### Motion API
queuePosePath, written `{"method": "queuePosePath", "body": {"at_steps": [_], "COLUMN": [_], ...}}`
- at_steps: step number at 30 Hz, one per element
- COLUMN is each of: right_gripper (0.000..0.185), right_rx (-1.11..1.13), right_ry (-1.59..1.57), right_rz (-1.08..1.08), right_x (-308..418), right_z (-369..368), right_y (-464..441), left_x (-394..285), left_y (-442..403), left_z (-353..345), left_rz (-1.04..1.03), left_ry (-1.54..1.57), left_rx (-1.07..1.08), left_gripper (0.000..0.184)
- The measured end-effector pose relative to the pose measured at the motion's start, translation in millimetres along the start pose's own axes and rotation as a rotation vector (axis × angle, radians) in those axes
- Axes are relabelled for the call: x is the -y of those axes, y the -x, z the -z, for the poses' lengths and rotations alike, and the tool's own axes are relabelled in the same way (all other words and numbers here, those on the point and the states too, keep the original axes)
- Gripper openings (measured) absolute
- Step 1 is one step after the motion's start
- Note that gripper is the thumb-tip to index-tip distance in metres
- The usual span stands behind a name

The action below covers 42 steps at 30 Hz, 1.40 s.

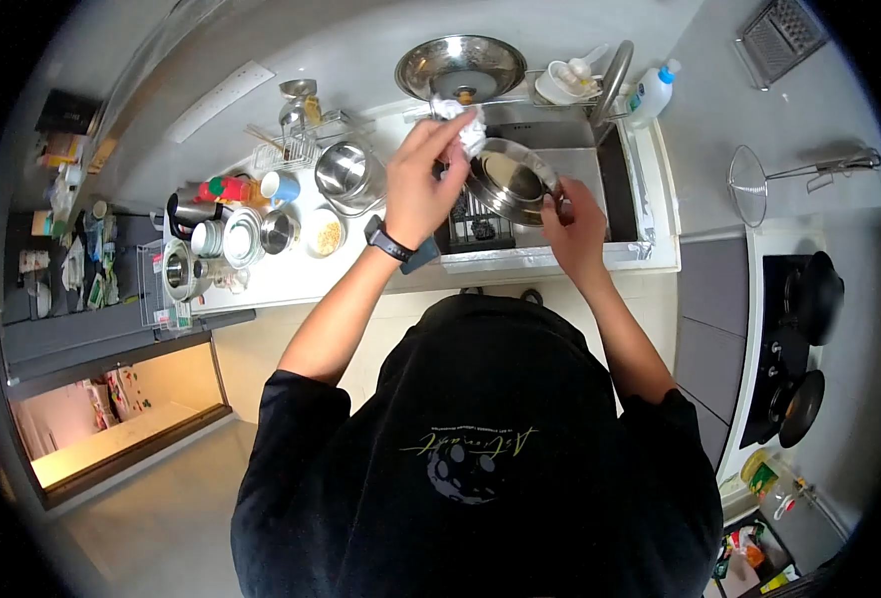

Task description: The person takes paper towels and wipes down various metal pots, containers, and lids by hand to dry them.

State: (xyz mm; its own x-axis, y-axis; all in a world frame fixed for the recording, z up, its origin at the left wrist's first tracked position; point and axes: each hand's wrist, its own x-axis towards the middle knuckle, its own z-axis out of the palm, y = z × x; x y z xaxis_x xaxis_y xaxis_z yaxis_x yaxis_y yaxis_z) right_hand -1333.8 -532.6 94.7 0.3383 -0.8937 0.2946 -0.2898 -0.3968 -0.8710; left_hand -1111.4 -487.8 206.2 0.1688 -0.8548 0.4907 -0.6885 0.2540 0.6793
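Over the sink (610, 189), my right hand (573, 224) grips the near right rim of a shiny metal pan or lid (508, 177), which is tilted. My left hand (428, 174), with a dark watch on its wrist, pinches a crumpled white cloth or tissue (466, 127) at the upper left edge of the metal piece. Whether the cloth touches the metal is unclear. Behind the hands, a large steel bowl (425, 72) stands beyond the sink, and the curved faucet (615, 80) rises at the right.
Left on the counter are a steel pot (346, 171), a blue mug (279, 185), stacked bowls (243, 237) and a bowl of pale food (324, 232). A detergent bottle (652, 97) stands beside the faucet. At far right is a stove (777, 354) with dark pans.
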Motion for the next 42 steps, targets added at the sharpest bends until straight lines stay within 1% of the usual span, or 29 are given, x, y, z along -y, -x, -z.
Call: {"method": "queuePosePath", "body": {"at_steps": [1,2,3,4,6,7,9,12,14,16,17,18,19,20,21,22,23,25,28,29,30,32,34,36,38,39,40,41,42], "right_gripper": [0.036,0.036,0.037,0.038,0.038,0.038,0.037,0.037,0.037,0.035,0.035,0.034,0.033,0.033,0.033,0.032,0.034,0.034,0.034,0.034,0.034,0.034,0.032,0.031,0.042,0.058,0.058,0.063,0.069], "right_rx": [-0.047,-0.048,-0.028,-0.006,-0.022,-0.038,-0.022,0.014,0.034,0.069,0.067,0.027,-0.01,-0.007,-0.039,-0.071,-0.088,-0.095,-0.114,-0.126,-0.125,-0.083,-0.05,-0.016,0.126,0.126,0.123,0.14,0.155], "right_ry": [0.088,0.089,0.13,0.17,0.195,0.221,0.208,0.193,0.19,0.068,0.068,-0.024,-0.117,-0.118,-0.235,-0.352,-0.406,-0.417,-0.427,-0.428,-0.428,-0.479,-0.521,-0.562,-0.667,-0.646,-0.645,-0.624,-0.602], "right_rz": [0.1,0.098,0.135,0.173,0.196,0.218,0.198,0.152,0.121,0.065,0.063,-0.016,-0.094,-0.095,-0.175,-0.256,-0.294,-0.318,-0.333,-0.322,-0.322,-0.372,-0.368,-0.363,-0.228,-0.242,-0.243,-0.21,-0.178], "right_x": [10,13,14,14,12,11,11,16,20,22,15,9,4,0,8,14,17,14,16,16,14,6,9,10,2,-7,-7,-7,-3], "right_z": [3,4,4,4,2,2,3,5,6,9,7,4,2,2,5,5,3,-2,-6,-6,-7,-9,-11,-8,9,18,18,20,24], "right_y": [-3,-4,-6,-7,-8,-9,-10,-8,-5,-6,-4,-2,0,2,-1,-1,0,3,5,6,8,13,17,16,5,-2,-13,-26,-35], "left_x": [-6,-10,-10,-11,-17,-18,-14,3,6,15,23,29,33,37,34,35,36,32,31,39,39,40,44,39,45,42,37,33,29], "left_y": [1,2,2,2,1,1,4,5,6,10,12,16,22,27,32,36,40,43,49,49,50,49,42,36,33,29,26,23,22], "left_z": [-5,-9,-12,-15,-25,-29,-34,-30,-24,-19,-16,-18,-19,-20,-26,-32,-39,-47,-58,-62,-60,-53,-41,-31,-21,-15,-10,-6,-5], "left_rz": [-0.058,-0.114,-0.204,-0.36,-0.448,-0.447,-0.555,-0.581,-0.562,-0.416,-0.376,-0.377,-0.209,-0.041,0.078,0.079,0.152,0.269,0.266,0.128,0.129,0.139,0.23,0.265,0.117,0.066,0.016,0.012,0.072], "left_ry": [0.012,0.022,-0.049,-0.234,-0.335,-0.335,-0.367,-0.454,-0.439,-0.367,-0.353,-0.353,-0.25,-0.149,0.036,0.035,0.096,0.184,0.173,0.076,0.075,0.029,0.017,0.092,0.08,0.086,0.094,0.098,0.176], "left_rx": [0.037,0.073,0.214,0.268,0.261,0.262,0.347,0.356,0.346,0.281,0.231,0.233,0.163,0.089,0.038,0.036,-0.023,-0.1,-0.18,-0.225,-0.225,-0.139,-0.053,-0.032,0.015,0.059,0.105,0.11,0.169], "left_gripper": [0.046,0.05,0.051,0.049,0.041,0.041,0.044,0.047,0.044,0.043,0.038,0.038,0.035,0.033,0.031,0.031,0.031,0.031,0.032,0.033,0.033,0.032,0.027,0.028,0.034,0.036,0.038,0.038,0.036]}}
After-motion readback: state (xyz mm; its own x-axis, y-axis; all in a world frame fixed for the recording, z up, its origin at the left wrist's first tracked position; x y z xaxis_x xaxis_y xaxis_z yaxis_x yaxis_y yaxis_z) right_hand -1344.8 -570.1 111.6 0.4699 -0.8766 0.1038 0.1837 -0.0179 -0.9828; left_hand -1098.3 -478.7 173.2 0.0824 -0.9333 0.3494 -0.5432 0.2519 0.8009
